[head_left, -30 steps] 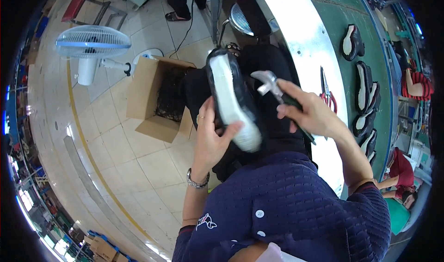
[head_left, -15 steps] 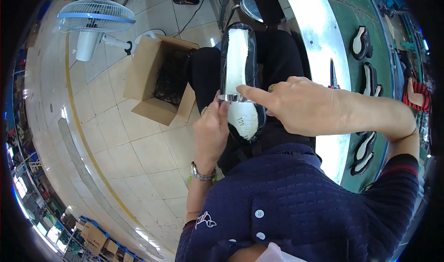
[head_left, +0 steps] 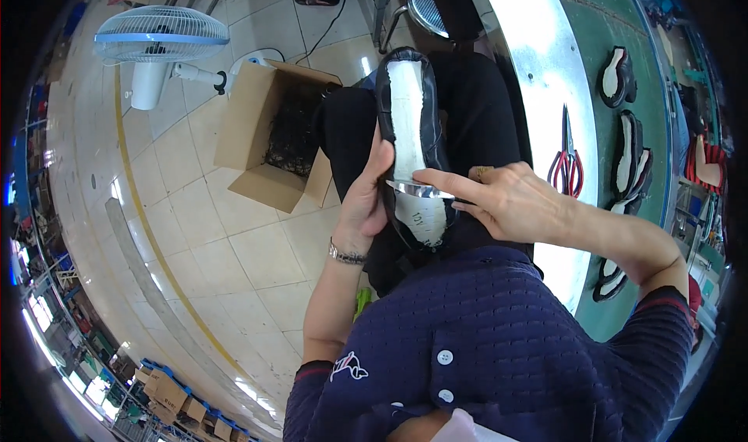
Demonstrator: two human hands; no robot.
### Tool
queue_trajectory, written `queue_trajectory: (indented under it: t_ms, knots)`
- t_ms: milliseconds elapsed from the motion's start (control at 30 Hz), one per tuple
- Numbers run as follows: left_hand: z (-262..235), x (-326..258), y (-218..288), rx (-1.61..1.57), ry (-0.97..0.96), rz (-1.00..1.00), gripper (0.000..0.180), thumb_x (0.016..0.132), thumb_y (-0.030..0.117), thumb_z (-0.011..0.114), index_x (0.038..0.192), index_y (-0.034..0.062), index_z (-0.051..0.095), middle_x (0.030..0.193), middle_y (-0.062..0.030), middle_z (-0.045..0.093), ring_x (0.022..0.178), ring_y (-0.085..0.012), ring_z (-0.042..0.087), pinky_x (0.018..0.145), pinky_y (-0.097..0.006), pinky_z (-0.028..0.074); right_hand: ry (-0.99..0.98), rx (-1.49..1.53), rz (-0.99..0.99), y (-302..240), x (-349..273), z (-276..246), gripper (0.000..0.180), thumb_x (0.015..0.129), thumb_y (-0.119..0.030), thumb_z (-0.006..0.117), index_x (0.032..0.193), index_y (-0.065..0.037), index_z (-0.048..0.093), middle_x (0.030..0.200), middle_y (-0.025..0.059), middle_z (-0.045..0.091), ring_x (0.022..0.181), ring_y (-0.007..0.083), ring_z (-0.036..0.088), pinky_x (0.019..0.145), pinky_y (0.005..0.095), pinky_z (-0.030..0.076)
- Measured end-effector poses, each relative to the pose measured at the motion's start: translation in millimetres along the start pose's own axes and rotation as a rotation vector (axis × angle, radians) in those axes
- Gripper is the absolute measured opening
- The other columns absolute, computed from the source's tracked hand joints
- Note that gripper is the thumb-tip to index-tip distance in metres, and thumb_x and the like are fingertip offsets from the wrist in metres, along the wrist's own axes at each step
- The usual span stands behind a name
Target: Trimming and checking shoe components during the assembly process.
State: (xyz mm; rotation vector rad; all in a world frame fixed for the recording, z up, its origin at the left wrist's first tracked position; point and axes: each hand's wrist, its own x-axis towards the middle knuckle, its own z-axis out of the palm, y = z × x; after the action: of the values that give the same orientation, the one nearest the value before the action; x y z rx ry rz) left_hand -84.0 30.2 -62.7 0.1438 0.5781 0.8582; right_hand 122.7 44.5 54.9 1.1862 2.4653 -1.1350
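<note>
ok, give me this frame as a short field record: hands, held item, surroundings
left hand: grips the black shoe from its left side, sole up
right hand: index finger pressed across the shoe's white insole
metal strip: lies across the insole under that finger
cardboard box: open, on tiled floor, left of the knees
fan: on the floor beyond the box
scissors: red-handled, on green bench
other shoes: on the bench, at right

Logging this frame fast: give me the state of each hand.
Left hand: closed around the black shoe, sole side up.
Right hand: open, index finger pressing a thin shiny strip across the shoe's white insole.
</note>
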Motion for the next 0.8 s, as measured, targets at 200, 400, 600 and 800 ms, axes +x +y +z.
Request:
queue_trajectory:
  t_ms: [200,400,600,800]
  knots:
    - [27,2,3,0.165,0.089,0.108,0.083,0.090,0.027,0.063,0.154,0.0147,0.013,0.139,-0.0115,0.044,0.120,-0.0196,0.051,0.101,-0.033,0.043,-0.091,0.175,0.056,-17,-1,-43,0.055,0.089,-0.010,0.061,0.141,-0.014,0.042,0.067,0.0185,0.064,0.056,0.0327,0.065,0.057,0.0428,0.053]
    - [25,-4,6,0.285,0.121,0.090,0.084,0.089,0.029,0.065,0.155,0.0138,0.014,0.139,-0.0096,0.044,0.123,-0.0179,0.047,0.103,-0.031,0.038,0.267,-0.346,-0.265,9,52,-64,0.056,0.093,-0.016,0.059,0.144,-0.020,0.038,0.070,0.0163,0.066,0.055,0.0264,0.065,0.052,0.0356,0.053]
    - [20,-10,6,0.296,0.146,0.100,0.083,0.089,0.026,0.065,0.155,0.0141,0.015,0.138,-0.0083,0.046,0.121,-0.0173,0.048,0.103,-0.030,0.038,0.278,-0.581,-0.268,11,52,-59,0.063,0.097,-0.024,0.054,0.151,-0.028,0.022,0.064,0.0122,0.063,0.048,0.0185,0.060,0.044,0.0271,0.046]
    - [21,-8,15,0.312,0.074,0.049,0.085,0.087,0.023,0.067,0.154,0.0143,0.016,0.131,-0.0075,0.049,0.115,-0.0166,0.052,0.098,-0.032,0.043,0.182,-0.519,-0.159,15,46,-37,0.058,0.099,-0.027,0.052,0.150,-0.028,0.024,0.056,0.0092,0.057,0.046,0.0218,0.059,0.045,0.0317,0.047]
